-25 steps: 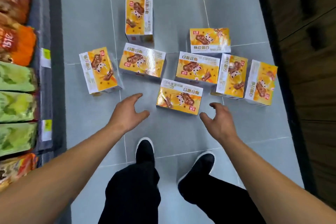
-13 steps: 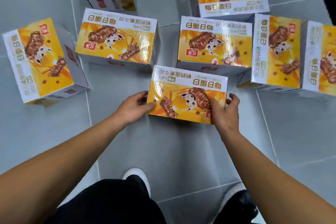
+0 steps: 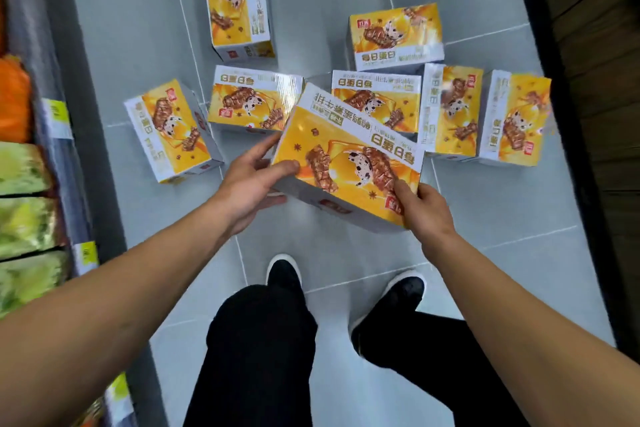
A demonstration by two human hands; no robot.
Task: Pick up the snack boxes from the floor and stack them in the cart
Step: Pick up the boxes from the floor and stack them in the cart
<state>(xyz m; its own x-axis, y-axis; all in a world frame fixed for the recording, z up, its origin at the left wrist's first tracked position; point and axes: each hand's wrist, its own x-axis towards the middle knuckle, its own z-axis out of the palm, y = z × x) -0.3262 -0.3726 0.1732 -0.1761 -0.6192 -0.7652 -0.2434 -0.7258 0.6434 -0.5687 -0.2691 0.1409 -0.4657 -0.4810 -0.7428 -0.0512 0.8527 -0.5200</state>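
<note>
An orange-and-white snack box [image 3: 349,152] is lifted off the grey tiled floor and tilted, held between both hands. My left hand [image 3: 251,180] grips its left end, thumb on top and fingers underneath. My right hand [image 3: 424,210] grips its near right corner. Several identical boxes lie on the floor beyond it: one at the left [image 3: 171,130], one behind the held box [image 3: 251,102], one partly hidden by it [image 3: 377,99], two at the right [image 3: 450,107] [image 3: 516,118], and two farther back [image 3: 237,7] [image 3: 396,36]. No cart is in view.
A store shelf [image 3: 72,156] with green and orange snack bags [image 3: 20,215] runs along the left edge. A dark wooden wall [image 3: 595,80] borders the aisle on the right. My two black shoes [image 3: 284,274] stand on the tiles just below the held box.
Both hands closed on the ends of the nearest box, then lifted it off the floor and tilted it. The camera rose back up, showing the whole aisle again.
</note>
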